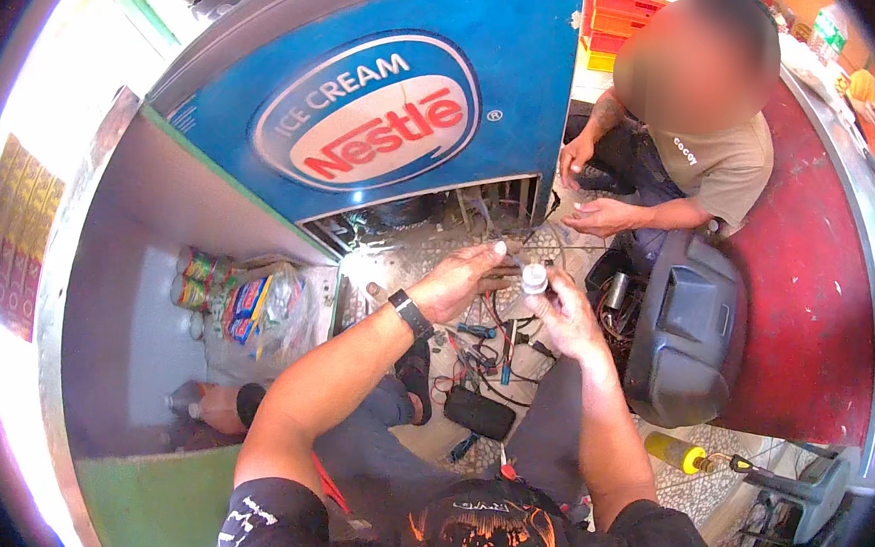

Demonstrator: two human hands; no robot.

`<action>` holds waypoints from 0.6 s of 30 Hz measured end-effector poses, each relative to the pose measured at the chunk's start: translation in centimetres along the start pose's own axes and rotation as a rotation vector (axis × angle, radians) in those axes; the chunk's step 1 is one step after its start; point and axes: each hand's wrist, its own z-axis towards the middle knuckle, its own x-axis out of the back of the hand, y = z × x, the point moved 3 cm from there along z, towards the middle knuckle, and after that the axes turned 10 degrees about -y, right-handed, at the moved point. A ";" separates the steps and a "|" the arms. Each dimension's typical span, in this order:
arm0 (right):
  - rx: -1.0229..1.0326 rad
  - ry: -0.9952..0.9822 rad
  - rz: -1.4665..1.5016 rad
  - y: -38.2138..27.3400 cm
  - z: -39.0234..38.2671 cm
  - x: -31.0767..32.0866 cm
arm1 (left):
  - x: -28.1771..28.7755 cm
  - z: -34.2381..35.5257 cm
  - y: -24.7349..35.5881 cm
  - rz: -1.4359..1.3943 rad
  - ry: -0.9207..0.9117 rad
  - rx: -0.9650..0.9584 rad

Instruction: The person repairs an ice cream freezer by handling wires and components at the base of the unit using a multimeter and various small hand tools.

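Observation:
In front of the open lower compartment of a blue freezer (532, 39), both my hands are raised close together. My right hand (572, 320) grips a small white round-topped part (534, 277) between thumb and fingers. My left hand (460, 281), with a dark watch on its wrist, is closed beside it. A small pale tip (500, 248) shows at its fingers; what it belongs to is too small to tell. Beneath my hands, cables and blue-handled tools (476, 330) lie on the speckled floor. Nearer my lap rests a black case (479, 413).
Across from me at right, a co-worker (710, 165) crouches with both hands out. A dark grey plastic housing (690, 329) stands by my right arm, against a red panel (807, 296). A yellow gas cylinder (675, 453) lies lower right. Left, a shelf holds cans (192, 292) and bagged packets (247, 307).

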 end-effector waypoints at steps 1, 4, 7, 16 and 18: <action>-0.020 -0.008 0.064 -0.5 -1.0 -0.6 | -0.8 -0.1 -0.4 -0.087 -0.025 -0.038; 0.007 -0.093 0.071 1.7 -2.4 -1.8 | -2.2 -1.5 -1.5 -0.112 0.091 -0.050; 0.023 -0.099 0.109 3.7 -3.4 -3.1 | -2.7 -2.6 -3.0 -0.135 0.114 -0.077; -0.067 -0.100 0.401 2.9 -4.0 -1.9 | -4.7 -5.6 -3.6 0.130 0.201 -0.049; -0.001 0.007 0.352 1.2 -3.6 -0.8 | -5.8 -5.7 -3.4 0.267 0.226 -0.023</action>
